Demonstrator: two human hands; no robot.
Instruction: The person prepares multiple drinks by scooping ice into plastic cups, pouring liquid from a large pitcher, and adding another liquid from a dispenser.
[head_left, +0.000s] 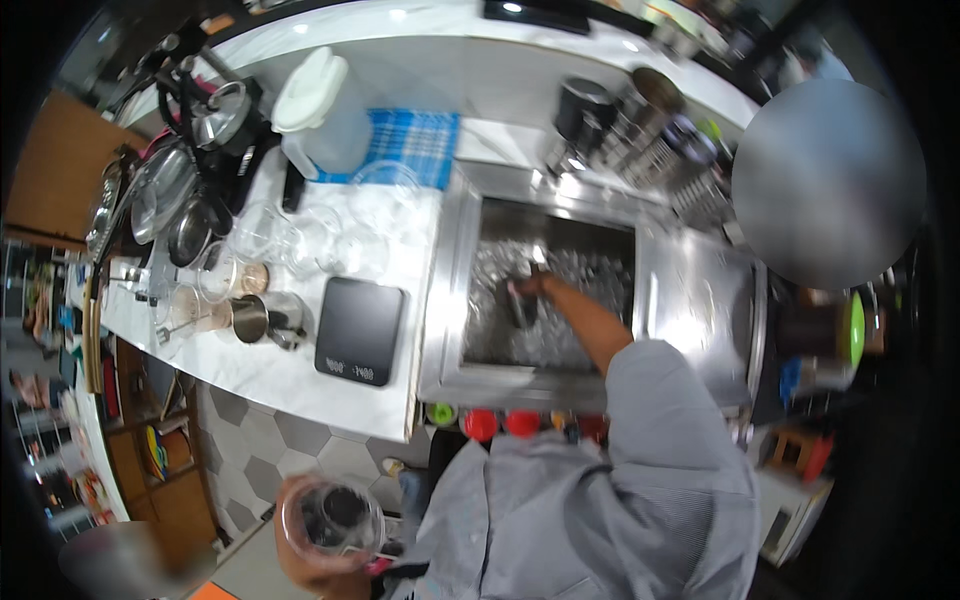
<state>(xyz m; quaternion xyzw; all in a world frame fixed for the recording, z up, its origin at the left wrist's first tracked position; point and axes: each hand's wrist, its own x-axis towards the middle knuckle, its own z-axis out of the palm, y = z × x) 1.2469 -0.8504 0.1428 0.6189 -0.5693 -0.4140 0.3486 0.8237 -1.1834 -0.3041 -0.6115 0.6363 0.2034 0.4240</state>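
My right hand (537, 283) reaches down into a steel ice bin (452, 300) set in the counter. It grips a dark metal scoop (523, 310), which rests among the ice cubes (589, 274). Low on the left, away from the counter, my left hand (291, 551) holds a clear plastic cup (360, 517) by its side. I look down through the cup's round rim. Something dark shows at its bottom, but I cannot tell whether that is its content or the background.
Left of the bin lie a black digital scale (360, 330), a steel pitcher (259, 315) and several clear cups (360, 251). A white-lidded jug (319, 112) stands by a blue checked cloth (424, 146). Strainers (169, 187) crowd the far left. A steel lid panel (694, 300) adjoins the bin.
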